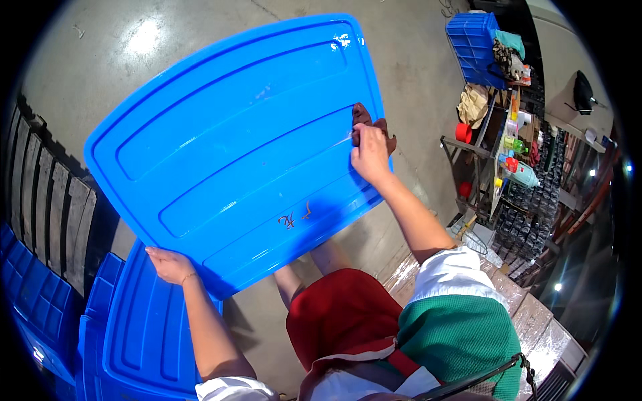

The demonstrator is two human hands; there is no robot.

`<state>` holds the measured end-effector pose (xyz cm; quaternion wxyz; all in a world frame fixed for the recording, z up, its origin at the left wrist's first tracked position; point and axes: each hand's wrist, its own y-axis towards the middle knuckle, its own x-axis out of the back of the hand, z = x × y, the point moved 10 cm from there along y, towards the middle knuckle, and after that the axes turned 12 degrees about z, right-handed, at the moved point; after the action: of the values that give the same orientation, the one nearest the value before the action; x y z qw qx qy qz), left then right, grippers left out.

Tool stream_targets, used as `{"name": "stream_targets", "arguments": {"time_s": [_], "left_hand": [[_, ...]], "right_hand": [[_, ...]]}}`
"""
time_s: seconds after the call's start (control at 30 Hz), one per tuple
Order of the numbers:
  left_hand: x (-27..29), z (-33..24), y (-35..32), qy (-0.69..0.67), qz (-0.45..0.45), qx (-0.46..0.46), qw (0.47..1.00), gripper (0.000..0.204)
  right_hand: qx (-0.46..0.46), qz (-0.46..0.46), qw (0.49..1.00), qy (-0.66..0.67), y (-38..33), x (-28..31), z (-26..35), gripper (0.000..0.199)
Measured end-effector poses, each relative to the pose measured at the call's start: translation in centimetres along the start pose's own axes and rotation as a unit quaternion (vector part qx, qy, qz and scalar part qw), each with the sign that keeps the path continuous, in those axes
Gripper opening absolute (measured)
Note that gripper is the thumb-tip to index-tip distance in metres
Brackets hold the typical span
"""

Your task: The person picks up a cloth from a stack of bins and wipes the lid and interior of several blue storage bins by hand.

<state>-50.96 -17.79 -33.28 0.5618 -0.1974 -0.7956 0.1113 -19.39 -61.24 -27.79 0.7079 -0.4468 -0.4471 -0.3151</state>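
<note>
A large blue plastic lid [221,134] with raised ribs and an orange handwritten mark is held out before me, tilted over the floor. My left hand [172,265] grips its lower left corner, thumb side up along the rim. Near the right edge of the lid, my right hand [371,154] is closed on a dark brown cloth [362,115], which lies against the lid's surface. A thin wet-looking streak and some glossy spots show on the plastic. The fingers under the lid's corner are partly hidden.
Another blue lid [144,321] sits below my left arm, beside blue crates [40,294]. Wooden pallet slats [50,194] stand at the left. To the right, a cluttered metal rack [468,144] holds bottles and a red roll, near a blue crate [473,50]. Plastic-wrapped boxes [535,327] are at lower right.
</note>
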Motion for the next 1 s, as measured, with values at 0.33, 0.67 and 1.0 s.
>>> {"name": "stream_targets", "arguments": {"time_s": [0.33,0.67,1.0], "left_hand": [[0.2,-0.4,-0.2,-0.011,0.013,0.008,1.0,0.063],[0.1,-0.8,-0.2,-0.003,0.014,0.01,1.0,0.064],[-0.2,-0.6,-0.2,0.002,0.021,0.016,1.0,0.063]], "right_hand": [[0.183,0.039,0.982,0.023,-2.5,-2.1,9.5,0.05],[0.098,0.149,0.971,-0.16,-9.9,-3.1,-0.6,0.062],[-0.055,0.06,0.988,0.13,-10.8,-4.4,0.2,0.027]]}}
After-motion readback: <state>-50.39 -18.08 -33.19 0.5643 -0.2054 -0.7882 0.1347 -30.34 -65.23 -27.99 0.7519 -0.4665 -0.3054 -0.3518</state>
